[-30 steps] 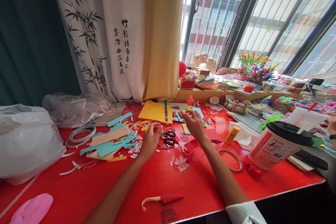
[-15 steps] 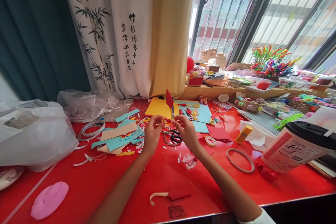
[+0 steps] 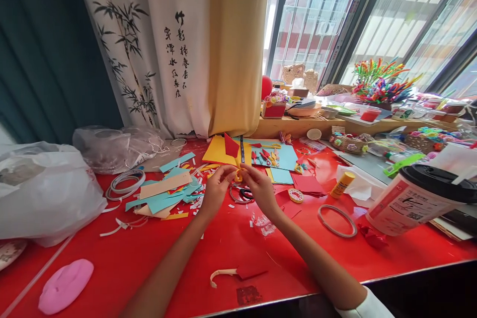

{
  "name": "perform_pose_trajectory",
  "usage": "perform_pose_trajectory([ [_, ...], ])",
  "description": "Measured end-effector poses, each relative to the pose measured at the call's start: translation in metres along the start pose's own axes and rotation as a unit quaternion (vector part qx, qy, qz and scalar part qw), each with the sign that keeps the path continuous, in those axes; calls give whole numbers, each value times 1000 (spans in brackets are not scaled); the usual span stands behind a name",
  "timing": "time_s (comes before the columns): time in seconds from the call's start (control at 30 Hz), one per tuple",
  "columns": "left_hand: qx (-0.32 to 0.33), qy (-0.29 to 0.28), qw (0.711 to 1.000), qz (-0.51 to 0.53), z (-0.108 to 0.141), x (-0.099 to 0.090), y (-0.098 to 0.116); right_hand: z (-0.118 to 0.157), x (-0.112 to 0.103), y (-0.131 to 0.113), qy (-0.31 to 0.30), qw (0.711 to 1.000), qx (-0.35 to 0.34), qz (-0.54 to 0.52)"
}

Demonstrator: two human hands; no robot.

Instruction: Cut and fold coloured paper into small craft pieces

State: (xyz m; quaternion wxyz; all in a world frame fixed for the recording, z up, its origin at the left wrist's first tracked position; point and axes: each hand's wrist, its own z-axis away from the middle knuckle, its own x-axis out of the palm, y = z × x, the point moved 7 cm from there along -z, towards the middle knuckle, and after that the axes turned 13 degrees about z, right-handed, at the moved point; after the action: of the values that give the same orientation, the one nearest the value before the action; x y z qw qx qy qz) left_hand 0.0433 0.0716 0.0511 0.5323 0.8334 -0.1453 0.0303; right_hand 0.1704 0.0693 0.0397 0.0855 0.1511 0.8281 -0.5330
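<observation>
My left hand [image 3: 216, 186] and my right hand [image 3: 262, 189] meet above the middle of the table, both pinching a small paper craft piece. This piece has a flat, pointed red tip [image 3: 231, 145] standing up and a narrow yellow stem [image 3: 237, 162] below it. A yellow curl shows between my fingertips, which partly hide it. Just beyond my hands are sheets of yellow paper [image 3: 213, 151] and a blue sheet [image 3: 286, 158] bearing several small red and yellow pieces. Black-handled scissors [image 3: 246, 193] lie partly behind my right hand. Near the front edge rests a similar piece with a cream curled stem [image 3: 223, 273].
Paper scraps [image 3: 164, 194] and tape rolls [image 3: 124, 184] lie left, beside a white plastic bag [image 3: 48, 194]. Pink clay [image 3: 66, 285] sits front left. To the right are red paper [image 3: 308, 184], a glue stick [image 3: 343, 185], a ring [image 3: 337, 221] and a large lidded cup [image 3: 413, 201].
My hands have come closer together around the yellow end. The red tip has tilted to the left and lower. The whole view has shifted slightly.
</observation>
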Motion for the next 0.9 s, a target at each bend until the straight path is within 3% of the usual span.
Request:
perform_pose_trajectory([
  [0.43, -39, -39, 998, -7, -4, -2, -11, 0, 0, 3, 9, 999, -12, 29],
  [0.6, -86, -68, 994, 3, -3, 3, -15, -1, -1, 5, 11, 999, -16, 31],
  [0.77, -53, -30, 998, 12, -4, -1, -18, -2, 0, 4, -4, 999, -22, 34],
  [0.9, -27, 8, 1000, -2, -3, -6, -17, -3, 4, -1, -54, 998, -17, 33],
])
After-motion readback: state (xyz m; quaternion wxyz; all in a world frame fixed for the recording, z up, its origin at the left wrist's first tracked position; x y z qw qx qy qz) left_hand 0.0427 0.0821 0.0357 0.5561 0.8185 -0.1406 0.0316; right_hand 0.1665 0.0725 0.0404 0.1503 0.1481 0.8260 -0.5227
